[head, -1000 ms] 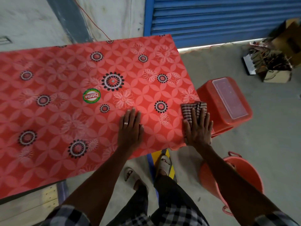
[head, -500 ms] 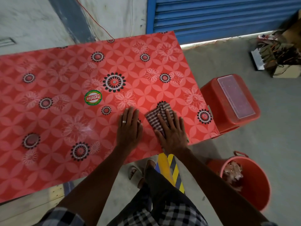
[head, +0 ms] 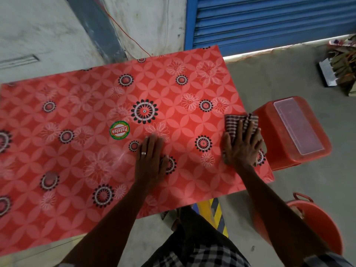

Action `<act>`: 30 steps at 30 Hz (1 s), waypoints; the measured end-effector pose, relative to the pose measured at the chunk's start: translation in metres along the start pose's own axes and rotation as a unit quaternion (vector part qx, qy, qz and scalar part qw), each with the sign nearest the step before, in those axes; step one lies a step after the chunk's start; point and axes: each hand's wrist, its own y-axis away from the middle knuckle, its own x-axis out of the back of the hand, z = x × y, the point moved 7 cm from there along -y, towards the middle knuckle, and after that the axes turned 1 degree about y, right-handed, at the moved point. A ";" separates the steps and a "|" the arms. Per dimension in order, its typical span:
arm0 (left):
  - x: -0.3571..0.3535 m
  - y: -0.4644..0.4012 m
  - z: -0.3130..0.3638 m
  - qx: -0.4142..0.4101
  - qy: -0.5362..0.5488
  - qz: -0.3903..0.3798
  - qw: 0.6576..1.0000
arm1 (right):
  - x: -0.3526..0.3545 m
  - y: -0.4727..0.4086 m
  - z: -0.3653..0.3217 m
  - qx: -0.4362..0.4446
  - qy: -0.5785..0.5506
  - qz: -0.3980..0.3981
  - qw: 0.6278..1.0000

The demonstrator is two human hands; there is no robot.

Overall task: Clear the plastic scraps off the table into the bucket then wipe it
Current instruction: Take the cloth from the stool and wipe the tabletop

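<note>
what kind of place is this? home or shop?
Likely a workshop or small shop unit, not a home: blue roller shutter, bare concrete floor, and a box of wire and scrap clutter by the wall.

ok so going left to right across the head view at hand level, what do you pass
round green sticker → left hand flat on the red table → right hand pressing the checked cloth → red stool
</note>
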 end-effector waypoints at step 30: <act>0.000 -0.046 -0.045 0.041 0.022 0.027 0.999 | -0.001 -0.098 -0.049 0.120 0.025 -0.020 0.992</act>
